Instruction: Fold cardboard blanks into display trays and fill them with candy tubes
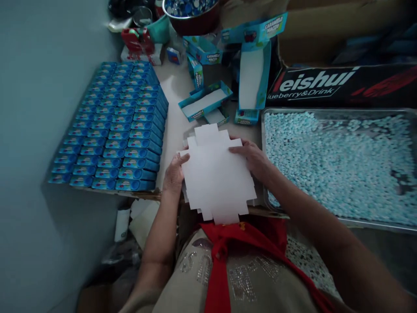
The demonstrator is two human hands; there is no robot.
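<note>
— What is being held?
— Notched white sheets (pixel 218 174), over the table's (pixel 170 78) front edge, left hand (pixel 173 174) and right hand (pixel 254 160) gripping opposite sides.
— And around them?
— Stacked blue boxes (pixel 122 128) reach the front left corner; a metal tray (pixel 342 222) of pale-blue pieces (pixel 329 174) lies along the front edge, to the right; open blue cartons (pixel 250 78) sit farther back.

Dim, cool light leaves the wall (pixel 32 130) shadowed low down, the outer edges blurred.

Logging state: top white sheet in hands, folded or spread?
Spread: top white sheet held flat between left hand and right hand, tabs outward.
</note>
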